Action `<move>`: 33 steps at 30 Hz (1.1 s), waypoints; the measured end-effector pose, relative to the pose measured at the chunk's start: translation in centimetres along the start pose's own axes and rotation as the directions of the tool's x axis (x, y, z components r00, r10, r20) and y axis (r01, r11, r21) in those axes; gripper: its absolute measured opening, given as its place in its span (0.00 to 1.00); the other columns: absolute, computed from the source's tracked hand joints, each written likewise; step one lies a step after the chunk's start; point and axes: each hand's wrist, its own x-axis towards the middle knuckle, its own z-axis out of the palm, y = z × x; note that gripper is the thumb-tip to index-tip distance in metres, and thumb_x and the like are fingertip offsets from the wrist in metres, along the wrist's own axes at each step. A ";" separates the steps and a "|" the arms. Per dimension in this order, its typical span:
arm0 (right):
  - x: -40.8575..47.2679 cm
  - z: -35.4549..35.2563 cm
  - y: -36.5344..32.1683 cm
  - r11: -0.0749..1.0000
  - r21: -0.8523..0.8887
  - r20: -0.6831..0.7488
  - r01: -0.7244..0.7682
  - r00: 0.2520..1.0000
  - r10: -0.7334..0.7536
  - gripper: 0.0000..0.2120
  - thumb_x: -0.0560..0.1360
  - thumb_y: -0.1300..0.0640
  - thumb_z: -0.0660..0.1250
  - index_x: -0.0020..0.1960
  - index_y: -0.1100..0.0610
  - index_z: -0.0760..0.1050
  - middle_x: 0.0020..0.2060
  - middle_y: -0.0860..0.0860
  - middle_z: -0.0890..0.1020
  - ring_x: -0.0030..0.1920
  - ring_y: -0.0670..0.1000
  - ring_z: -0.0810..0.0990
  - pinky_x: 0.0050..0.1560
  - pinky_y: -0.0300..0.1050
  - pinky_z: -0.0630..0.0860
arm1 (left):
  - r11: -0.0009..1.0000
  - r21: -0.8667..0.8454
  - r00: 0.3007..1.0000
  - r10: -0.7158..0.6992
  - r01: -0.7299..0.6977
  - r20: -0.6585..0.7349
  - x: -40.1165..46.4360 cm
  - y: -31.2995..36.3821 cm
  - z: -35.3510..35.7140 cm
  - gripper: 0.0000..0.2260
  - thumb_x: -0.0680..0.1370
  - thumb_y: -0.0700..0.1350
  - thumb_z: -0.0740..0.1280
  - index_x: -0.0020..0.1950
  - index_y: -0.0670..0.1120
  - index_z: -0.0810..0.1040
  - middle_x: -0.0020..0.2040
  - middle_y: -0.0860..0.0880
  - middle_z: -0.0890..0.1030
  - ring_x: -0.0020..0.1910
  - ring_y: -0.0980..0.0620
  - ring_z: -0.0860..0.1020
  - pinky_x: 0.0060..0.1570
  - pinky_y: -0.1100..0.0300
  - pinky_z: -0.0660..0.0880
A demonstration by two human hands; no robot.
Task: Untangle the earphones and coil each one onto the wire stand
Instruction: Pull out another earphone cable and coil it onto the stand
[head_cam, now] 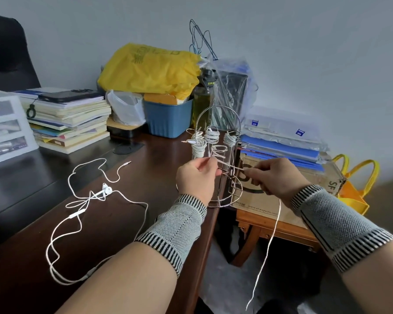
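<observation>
Head view: a wire stand [222, 159] sits at the right edge of a dark counter [127, 223], and serves here as the landmark. Three white coils [211, 135] are already wound on its upper prongs, beneath its arched handle. The left hand [196, 177], directly in front of the stand, pinches a white cord [221, 163] at the stand's left side, thumb and fingers curled on it. The right hand [279, 176], to the right of the stand, pinches the same cord, which runs taut between the two grips across the stand's middle; both grips are closed on the cord. From the right hand the cord's free length hangs down past the counter edge toward the floor. Both wrists wear grey knitted bands. A second earphone [93, 211] lies loose on the counter well to the left of the stand, its buds [107, 190] together and its plug end nearer the stand. Behind the stand stand a blue bin [168, 118] holding a yellow bag [150, 69], a bottle [203, 103], and farther left a stack of books [70, 118]. To the right of the stand, a cardboard box [281, 196] carries blue folders [281, 148].
</observation>
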 end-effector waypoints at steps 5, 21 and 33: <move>-0.4 -2.8 1.1 0.945 0.227 0.193 -0.237 0.962 0.194 0.07 0.72 0.59 0.71 0.42 0.64 0.78 0.28 0.52 0.76 0.25 0.46 0.67 0.22 0.36 0.63 | 1.000 0.009 1.000 0.006 -0.006 -0.023 0.3 -0.1 0.0 0.06 0.77 0.46 0.70 0.40 0.50 0.82 0.32 0.51 0.84 0.36 0.53 0.84 0.44 0.52 0.83; 2.5 1.2 -9.9 0.751 -0.619 -0.074 0.231 0.934 -0.349 0.08 0.75 0.56 0.68 0.43 0.60 0.82 0.34 0.52 0.80 0.33 0.48 0.77 0.30 0.37 0.69 | 0.996 -0.067 0.998 -0.060 0.060 -0.011 0.9 -0.5 0.3 0.08 0.77 0.46 0.71 0.44 0.41 0.83 0.31 0.52 0.82 0.32 0.58 0.82 0.39 0.62 0.79; -0.2 4.6 -10.4 0.365 -0.814 0.211 0.453 0.815 -0.540 0.08 0.75 0.60 0.62 0.51 0.58 0.79 0.42 0.51 0.72 0.37 0.53 0.74 0.39 0.47 0.75 | 0.998 0.060 0.999 -0.037 0.037 -0.011 1.1 -0.7 0.1 0.20 0.75 0.35 0.68 0.25 0.49 0.75 0.20 0.57 0.74 0.22 0.62 0.72 0.36 0.59 0.76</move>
